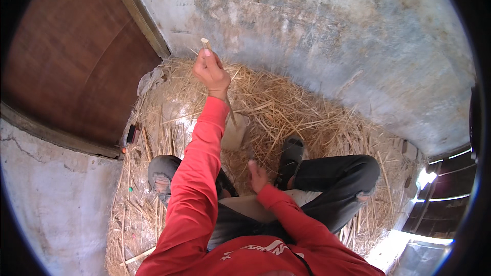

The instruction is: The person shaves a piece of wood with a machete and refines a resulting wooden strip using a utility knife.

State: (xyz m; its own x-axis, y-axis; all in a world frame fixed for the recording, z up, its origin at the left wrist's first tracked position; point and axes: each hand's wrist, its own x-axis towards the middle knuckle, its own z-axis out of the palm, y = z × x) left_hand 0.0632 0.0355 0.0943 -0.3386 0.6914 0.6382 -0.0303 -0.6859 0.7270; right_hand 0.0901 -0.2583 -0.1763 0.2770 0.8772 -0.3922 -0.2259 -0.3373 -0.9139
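My left hand (211, 75) pinched a slender tan wooden stick (205, 44), seemingly cut above it; my right hand (258, 178) and remaining work looked unclear.

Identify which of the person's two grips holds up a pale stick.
The left grip: it is raised, with the pale stick jutting from its top. The right grip sits much lower, near the dark sandal.
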